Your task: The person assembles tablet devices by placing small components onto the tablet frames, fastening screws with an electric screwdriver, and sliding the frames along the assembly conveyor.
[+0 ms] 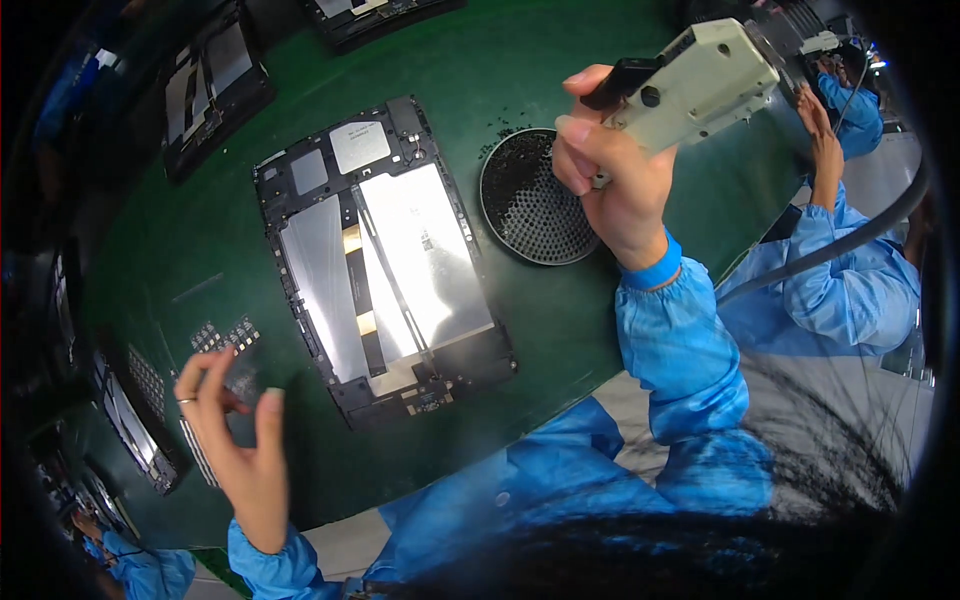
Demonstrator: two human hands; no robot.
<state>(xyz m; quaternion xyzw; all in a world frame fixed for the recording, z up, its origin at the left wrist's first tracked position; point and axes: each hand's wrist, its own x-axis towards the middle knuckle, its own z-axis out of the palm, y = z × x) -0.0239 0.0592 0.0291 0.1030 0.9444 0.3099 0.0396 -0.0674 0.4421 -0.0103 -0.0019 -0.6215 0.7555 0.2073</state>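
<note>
My right hand (620,165) grips a pale beige power screwdriver (705,80) with a black lever, lifted over the right side of the table. Its tip is hidden behind my hand. Below it lies a round perforated dish (540,215) with small black screws heaped on its far side. An opened tablet (400,260) rests in the middle, showing silver battery panels, a black frame and gold-coloured strips. To the left of the tablet, my left hand (235,425) hovers with thumb and fingers apart. Its fingertips are at a group of small dark-and-silver parts (225,335).
More opened tablets lie at the far left (210,85), far edge (370,15) and left edge (130,420) of the green table (450,70). Loose screws (510,130) lie beside the dish. A thick grey cable (840,250) curves at right, near a co-worker in blue (850,270).
</note>
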